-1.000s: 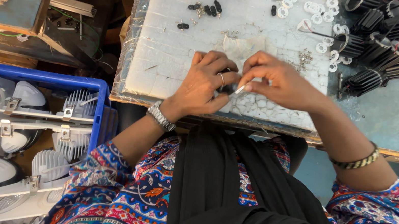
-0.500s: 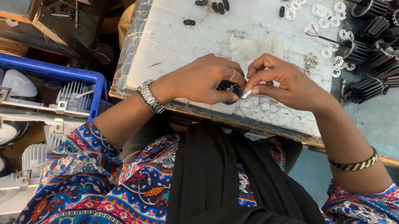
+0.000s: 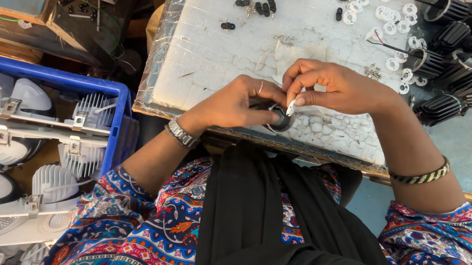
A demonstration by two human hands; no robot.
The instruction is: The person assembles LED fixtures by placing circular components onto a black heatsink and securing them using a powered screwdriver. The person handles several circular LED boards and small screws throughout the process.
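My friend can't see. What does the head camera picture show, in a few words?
Two hands meet over a white work board: the left hand holds a small black round part, and the right hand pinches a tiny white piece against it. Black finned housings lie at the right, and white lamp fittings fill a blue crate at the left.

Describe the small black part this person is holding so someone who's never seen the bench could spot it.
Start at the white work board and go to its near edge, where the left hand and right hand meet. The small black ring-shaped part sits between them, the only black piece held; the finned black housings lie at the far right.
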